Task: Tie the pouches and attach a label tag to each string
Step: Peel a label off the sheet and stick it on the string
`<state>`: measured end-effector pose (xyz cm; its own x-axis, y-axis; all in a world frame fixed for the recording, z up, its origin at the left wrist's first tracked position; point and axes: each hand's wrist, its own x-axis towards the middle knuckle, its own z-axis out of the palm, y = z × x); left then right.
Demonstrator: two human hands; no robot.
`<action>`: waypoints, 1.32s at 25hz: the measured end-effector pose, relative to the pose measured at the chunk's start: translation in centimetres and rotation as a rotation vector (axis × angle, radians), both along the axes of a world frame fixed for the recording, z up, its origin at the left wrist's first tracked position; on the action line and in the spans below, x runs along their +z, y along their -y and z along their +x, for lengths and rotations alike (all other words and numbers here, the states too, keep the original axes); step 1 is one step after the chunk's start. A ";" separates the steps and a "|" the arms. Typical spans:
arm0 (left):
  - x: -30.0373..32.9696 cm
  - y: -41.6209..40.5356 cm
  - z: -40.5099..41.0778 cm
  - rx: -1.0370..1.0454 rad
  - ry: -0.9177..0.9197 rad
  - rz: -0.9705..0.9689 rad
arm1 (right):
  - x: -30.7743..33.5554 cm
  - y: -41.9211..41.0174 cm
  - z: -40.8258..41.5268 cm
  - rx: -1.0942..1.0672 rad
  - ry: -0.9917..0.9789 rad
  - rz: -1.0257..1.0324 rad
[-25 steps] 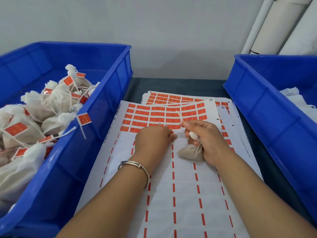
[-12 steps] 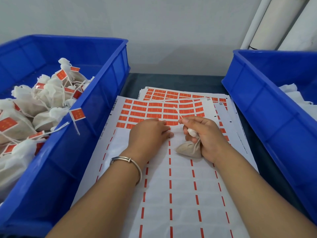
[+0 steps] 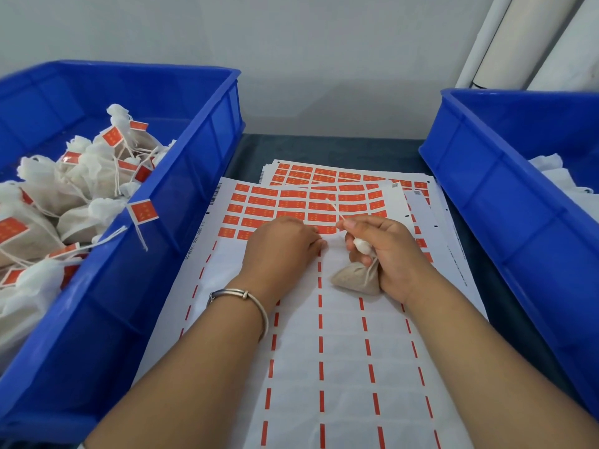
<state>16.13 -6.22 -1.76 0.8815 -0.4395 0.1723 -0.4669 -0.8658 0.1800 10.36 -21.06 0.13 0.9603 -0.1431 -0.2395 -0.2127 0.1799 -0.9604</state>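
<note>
A small beige pouch (image 3: 356,278) lies on the label sheet (image 3: 340,351), gripped at its white neck by my right hand (image 3: 385,251). Its string (image 3: 334,209) sticks up and away from between my right thumb and forefinger. My left hand (image 3: 280,246) rests knuckles-up on the sheet at the lowest row of orange labels (image 3: 291,205), fingertips curled down onto the paper near the edge of a label; what they touch is hidden.
A blue bin (image 3: 181,196) on the left holds several tied pouches with orange tags (image 3: 142,210). Another blue bin (image 3: 505,222) on the right holds white pouches (image 3: 557,170). More label sheets (image 3: 324,173) lie underneath. White tubes (image 3: 518,37) lean at the back right.
Both hands stay in nearly the same place on the sheet; only the camera view shifted slightly. The left fingertips remain at the lowest label row.
</note>
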 end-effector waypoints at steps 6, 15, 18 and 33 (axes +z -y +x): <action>-0.8 -0.3 -0.1 0.041 0.053 -0.165 | 0.0 0.1 0.1 0.010 0.006 -0.007; -0.5 -1.1 0.7 0.338 -0.181 -0.649 | 1.5 -0.3 0.1 -0.011 0.055 -0.079; 0.0 -1.4 0.7 0.425 -0.236 -0.877 | 2.5 -0.5 0.3 -0.014 0.166 -0.196; 3.9 0.8 -1.9 0.044 -0.745 -1.274 | 3.3 -0.4 0.2 -0.066 0.446 -0.457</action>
<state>14.18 -7.04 2.16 0.9465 -0.3137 -0.0754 0.0945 0.0462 0.9945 10.56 -20.70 3.47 0.9390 -0.1987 0.2805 0.2229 -0.2694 -0.9369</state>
